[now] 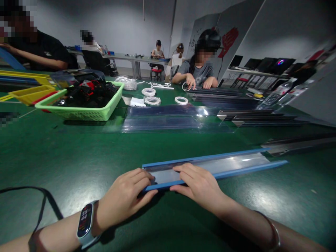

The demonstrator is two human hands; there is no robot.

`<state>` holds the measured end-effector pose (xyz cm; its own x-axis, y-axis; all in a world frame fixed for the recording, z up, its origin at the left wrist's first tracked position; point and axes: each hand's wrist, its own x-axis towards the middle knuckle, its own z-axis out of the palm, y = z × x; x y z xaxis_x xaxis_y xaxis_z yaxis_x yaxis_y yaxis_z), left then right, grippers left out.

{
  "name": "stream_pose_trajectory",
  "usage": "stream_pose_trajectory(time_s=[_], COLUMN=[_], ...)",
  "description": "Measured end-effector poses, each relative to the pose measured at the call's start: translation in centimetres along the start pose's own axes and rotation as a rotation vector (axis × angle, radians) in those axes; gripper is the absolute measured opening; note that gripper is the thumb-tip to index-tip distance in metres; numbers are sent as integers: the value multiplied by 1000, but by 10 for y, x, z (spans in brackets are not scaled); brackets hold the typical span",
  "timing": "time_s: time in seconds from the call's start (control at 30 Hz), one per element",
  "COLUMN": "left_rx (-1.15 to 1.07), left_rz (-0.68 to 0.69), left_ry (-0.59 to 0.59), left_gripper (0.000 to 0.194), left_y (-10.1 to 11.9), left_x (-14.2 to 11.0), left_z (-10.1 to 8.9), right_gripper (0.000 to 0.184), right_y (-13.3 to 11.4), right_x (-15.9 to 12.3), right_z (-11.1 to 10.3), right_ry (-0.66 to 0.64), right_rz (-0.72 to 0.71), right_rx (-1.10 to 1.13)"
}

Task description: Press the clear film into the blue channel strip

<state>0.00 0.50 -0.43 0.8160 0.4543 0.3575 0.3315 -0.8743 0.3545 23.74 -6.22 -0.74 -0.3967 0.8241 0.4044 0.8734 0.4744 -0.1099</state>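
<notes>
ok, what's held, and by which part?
Left hand and right hand grip the blue-edged channel by its near blue edge, toward the left end.

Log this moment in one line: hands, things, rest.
left hand: pinching blue-edged strip at its left end | right hand: pinching its near edge, farther right | rest: green basket, farther back at left

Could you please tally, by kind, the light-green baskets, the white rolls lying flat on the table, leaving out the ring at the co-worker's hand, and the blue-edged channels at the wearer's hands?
Light-green basket: 1
White rolls: 3
Blue-edged channel, with the left hand and right hand at its near edge: 1
Total: 5
</notes>
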Motion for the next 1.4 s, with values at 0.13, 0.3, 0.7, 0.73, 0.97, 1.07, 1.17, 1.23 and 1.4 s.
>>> stream_pose_trajectory(time_s=[0.13, 0.3, 0.7, 0.73, 0.97, 1.07, 1.17, 1.23, 1.4], left_rx=[-1, -8, 21, 16, -6, -13, -22, -27, -27], left_rz=[0, 0, 17, 10, -13, -10, -13, -19, -18], left_ry=[-3, 5, 37, 27, -5, -20, -31, -37, -66], left_gripper=[17, 16, 15, 15, 17, 17, 18, 18, 19], left_y=[-1, 0, 0, 0, 0, -1, -1, -1, 0], left_x=[-1, -1, -2, -3, -2, -2, -2, -2, -2], left_z=[1, 0, 1, 1, 0, 0, 1, 1, -1], right_gripper=[34, 32, 33, 33, 32, 35, 36, 36, 36], right_y=[-1, -1, -1, 0, 0, 0, 0, 0, -1], right_x=[0, 0, 0, -1, -2, -1, 0, 1, 2], right_z=[0, 0, 2, 3, 4, 3, 1, 0, -1], right_ry=[8, 23, 50, 54, 25, 3, -25, -41, -48], right_rz=[6, 4, 11, 15, 42, 54, 54, 55, 64], right_rx=[-6, -12, 12, 15, 26, 27, 34, 39, 34])
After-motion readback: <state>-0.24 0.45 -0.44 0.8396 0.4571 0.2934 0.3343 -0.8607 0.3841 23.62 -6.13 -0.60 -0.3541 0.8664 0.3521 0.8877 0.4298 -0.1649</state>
